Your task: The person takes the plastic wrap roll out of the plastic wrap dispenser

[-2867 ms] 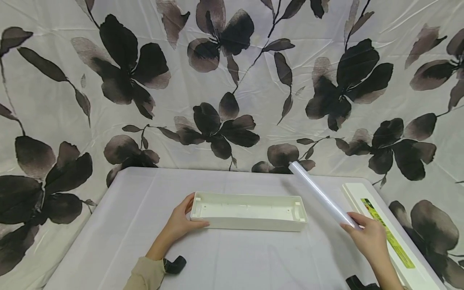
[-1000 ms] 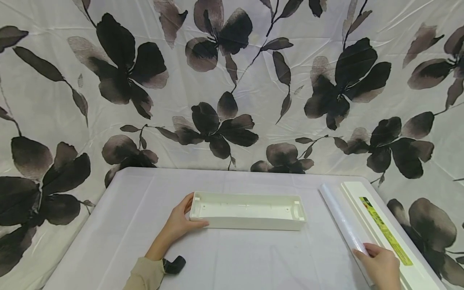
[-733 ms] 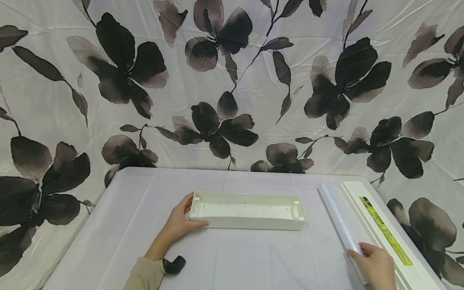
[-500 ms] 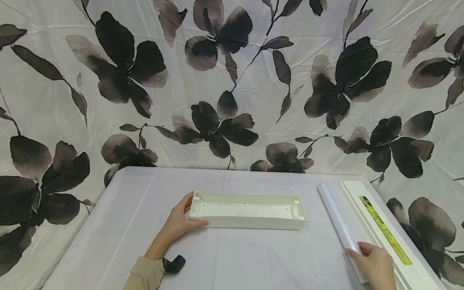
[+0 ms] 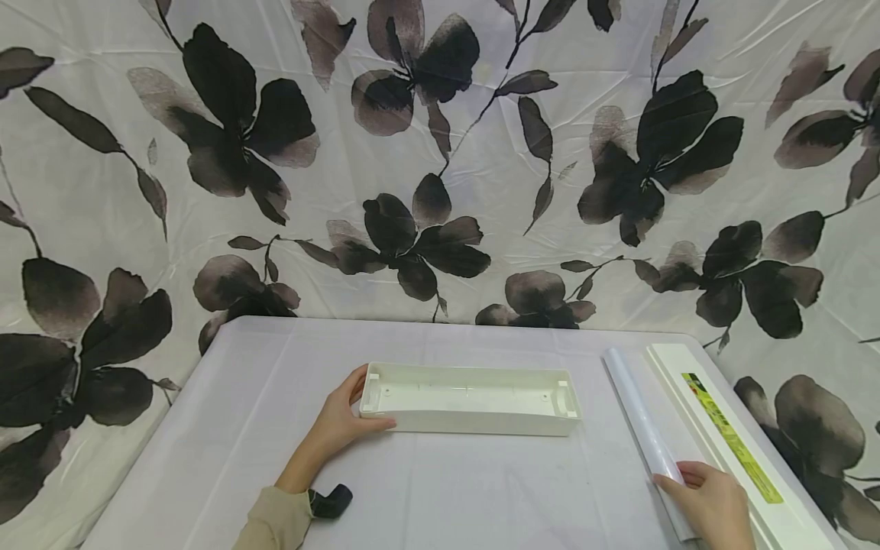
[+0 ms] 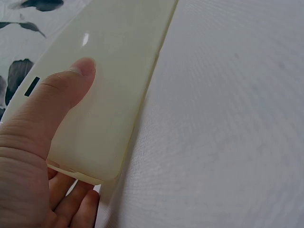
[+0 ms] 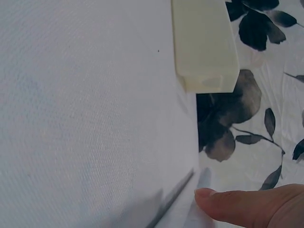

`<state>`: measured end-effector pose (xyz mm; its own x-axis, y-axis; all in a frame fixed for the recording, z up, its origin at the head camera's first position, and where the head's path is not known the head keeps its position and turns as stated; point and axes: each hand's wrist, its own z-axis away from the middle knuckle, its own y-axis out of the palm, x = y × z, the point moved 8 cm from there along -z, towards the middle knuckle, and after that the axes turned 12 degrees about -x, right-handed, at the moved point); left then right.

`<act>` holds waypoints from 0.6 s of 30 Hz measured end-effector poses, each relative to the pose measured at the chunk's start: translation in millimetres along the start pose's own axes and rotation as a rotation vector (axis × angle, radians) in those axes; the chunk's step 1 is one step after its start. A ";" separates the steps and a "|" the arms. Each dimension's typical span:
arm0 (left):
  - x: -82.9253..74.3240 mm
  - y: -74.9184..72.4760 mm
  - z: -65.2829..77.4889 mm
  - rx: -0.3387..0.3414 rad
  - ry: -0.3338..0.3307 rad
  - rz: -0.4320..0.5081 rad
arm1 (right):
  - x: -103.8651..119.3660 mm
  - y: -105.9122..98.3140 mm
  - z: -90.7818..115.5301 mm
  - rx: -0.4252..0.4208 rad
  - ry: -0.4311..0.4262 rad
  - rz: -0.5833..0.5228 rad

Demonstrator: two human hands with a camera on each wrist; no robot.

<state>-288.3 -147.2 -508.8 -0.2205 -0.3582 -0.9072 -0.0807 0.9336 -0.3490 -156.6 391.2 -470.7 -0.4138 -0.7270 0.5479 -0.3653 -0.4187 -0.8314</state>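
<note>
An off-white, long open-topped plastic dispenser box (image 5: 470,422) stands mid-table in the head view, its hollow inside visible. My left hand (image 5: 344,416) grips its left end; in the left wrist view the thumb (image 6: 61,97) presses the long side while the other fingers lie round the end, partly hidden. On the right, a roll of clear plastic wrap (image 5: 639,416) lies slanted on the table. Near the roll's closer end, my right hand (image 5: 711,496) pinches it between thumb and fingers. In the right wrist view only the thumb (image 7: 247,206) shows plainly.
A long white lid (image 5: 700,416) with a yellow-green label (image 5: 732,439) lies just right of the roll, along the table's right edge. White cloth (image 5: 481,496) covers the table. Behind it hangs a flowered sheet (image 5: 522,206).
The roll, earlier raised and slanted over the table, has come down to the right beside the lid. Lately my right hand has shifted slightly left. The left hand and box stay put.
</note>
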 end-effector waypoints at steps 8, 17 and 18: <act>-0.3 0.0 0.7 0.001 -0.014 0.000 | -1.2 1.0 -1.4 0.014 -0.007 0.017; 0.1 -0.4 1.1 -0.006 -0.002 -0.005 | 0.0 5.2 -0.8 0.066 -0.019 0.054; 0.3 -0.4 0.9 -0.006 -0.003 -0.004 | 0.7 5.5 -0.9 0.068 -0.019 0.060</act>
<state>-287.5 -147.6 -509.2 -0.2172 -0.3623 -0.9064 -0.0876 0.9320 -0.3516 -159.7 388.9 -474.8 -0.4171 -0.7615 0.4960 -0.2826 -0.4101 -0.8672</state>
